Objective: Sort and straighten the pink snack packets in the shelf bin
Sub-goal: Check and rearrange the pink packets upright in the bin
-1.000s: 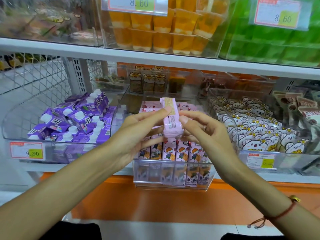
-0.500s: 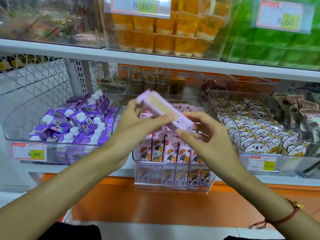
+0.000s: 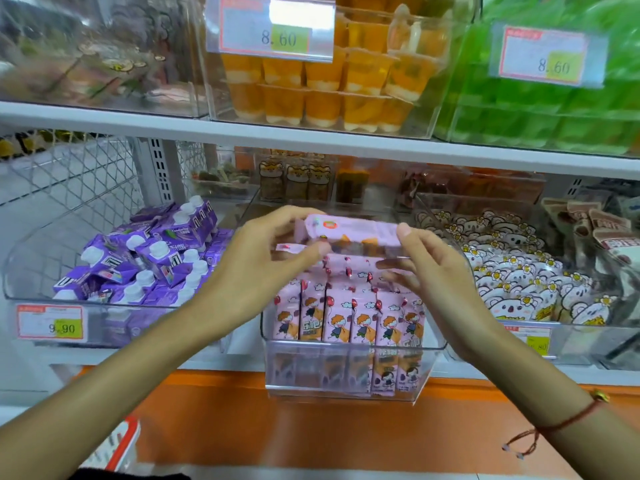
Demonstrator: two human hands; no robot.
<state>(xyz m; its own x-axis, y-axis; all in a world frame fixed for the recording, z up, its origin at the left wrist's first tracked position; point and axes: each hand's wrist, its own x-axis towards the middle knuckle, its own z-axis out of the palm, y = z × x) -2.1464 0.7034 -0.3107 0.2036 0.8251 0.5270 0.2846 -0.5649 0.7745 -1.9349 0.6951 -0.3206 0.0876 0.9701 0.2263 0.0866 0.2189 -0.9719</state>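
A pink snack packet lies flat and sideways above the clear shelf bin. My left hand grips its left end and my right hand pinches its right end between thumb and fingers. Below it, a row of upright pink packets with a cartoon child fills the front of the bin. More pink packets behind them are partly hidden by my hands.
A clear bin of purple cartons stands to the left, with a 9.90 price tag. A bin of koala-print packets sits to the right. The shelf above carries orange jelly cups and green packs.
The held packet has turned from upright, through a tilt, to lying level and sideways. Both hands have lowered slightly toward the bin and now hold its two ends.
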